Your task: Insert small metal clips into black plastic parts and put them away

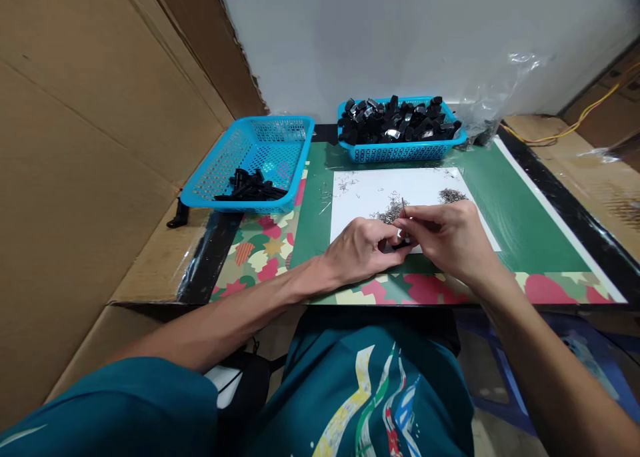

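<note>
Over the front edge of a white sheet, my two hands meet. My left hand is closed on a small black part, mostly hidden by the fingers. My right hand pinches a thin metal pin-like tool, held upright above that part. Just beyond the fingertips lies a pile of small metal pins. A second, denser pile of small metal pieces sits on the sheet behind my right hand.
A blue basket at the left holds several slim black parts. Another blue basket, at the back, is heaped with black parts. A clear plastic bag stands beside it. Cardboard walls the left side.
</note>
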Available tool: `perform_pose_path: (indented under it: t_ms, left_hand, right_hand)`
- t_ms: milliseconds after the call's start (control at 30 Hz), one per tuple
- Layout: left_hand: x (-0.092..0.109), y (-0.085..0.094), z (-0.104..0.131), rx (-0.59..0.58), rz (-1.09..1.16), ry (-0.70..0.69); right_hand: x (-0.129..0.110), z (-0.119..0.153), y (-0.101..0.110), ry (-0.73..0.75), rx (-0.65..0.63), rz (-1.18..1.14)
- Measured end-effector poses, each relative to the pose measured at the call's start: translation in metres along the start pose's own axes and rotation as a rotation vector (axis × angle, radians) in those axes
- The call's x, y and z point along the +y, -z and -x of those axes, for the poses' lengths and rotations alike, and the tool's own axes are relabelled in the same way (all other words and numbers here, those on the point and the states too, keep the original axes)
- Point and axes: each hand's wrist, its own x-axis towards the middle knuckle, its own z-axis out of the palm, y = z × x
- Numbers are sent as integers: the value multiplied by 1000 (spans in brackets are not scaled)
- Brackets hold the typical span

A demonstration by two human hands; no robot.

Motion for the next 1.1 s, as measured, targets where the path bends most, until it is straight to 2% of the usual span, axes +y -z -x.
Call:
perform_pose_path:
  t_ms: [100,300,433,533,667,800,933,1100]
  left_hand:
    - [-1,1,0,-2,2,23]
    - [2,4,-1,5,-20,64]
    - [3,6,0,-15,-73,44]
    - [3,8,1,-16,-120,-3]
    - [2,9,1,-29,-116,-34]
    - [2,10,1,16,-94,-45]
    - [4,11,1,34,-60,11]
    - [6,13,-1,-4,54,170]
  right_hand:
    - [2,5,-3,18,47,-33]
    - [0,8,-4,-41,21,-108]
    - [2,7,-3,-164,-6,-201]
    - [5,6,-4,-256,21,-276]
    - [5,4,-5,-318,54,-377]
    - [3,4,-5,-371,90,-532]
    - [2,5,-4,-422,161,-716]
    - [3,5,-4,-420,236,-757]
